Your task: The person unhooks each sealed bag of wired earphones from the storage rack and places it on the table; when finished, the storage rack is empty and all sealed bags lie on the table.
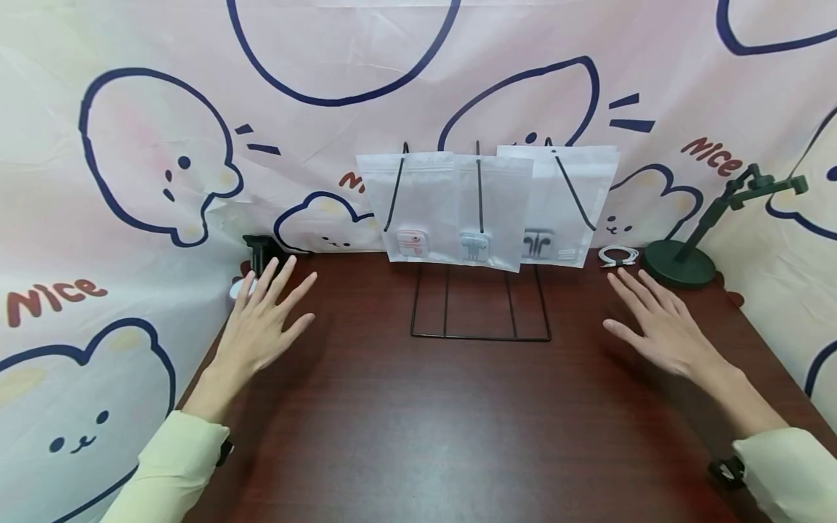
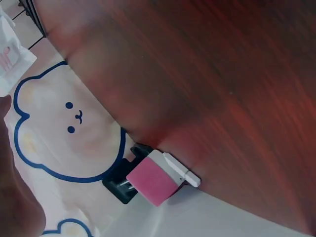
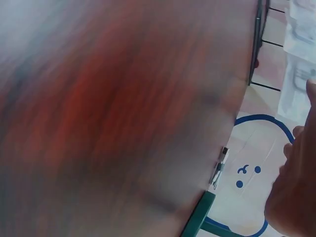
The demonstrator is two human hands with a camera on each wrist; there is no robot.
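My left hand [image 1: 258, 330], its fingers spread and straight, hovers over the left side of the dark wooden table, nearest a black stand-like object [image 1: 261, 250]. In the left wrist view, a pink-and-white block [image 2: 155, 178] with metal prongs lies at the table edge beside that black object [image 2: 121, 182]. My right hand [image 1: 667, 330] is likewise spread over the right side, holding nothing. Just beyond its fingertips are a coiled white cable [image 1: 617, 256] and a dark green stand [image 1: 680, 263]. Part of the right hand [image 3: 296, 182] shows in its wrist view.
A black wire rack [image 1: 480, 338] stands at the back middle. From its hooks hang white zip pouches, a left one [image 1: 418, 196], a middle one [image 1: 503, 196] and a right one [image 1: 575, 189], with earphones showing through. Cartoon-printed cloth [image 1: 196, 36] encloses the table [image 1: 418, 421].
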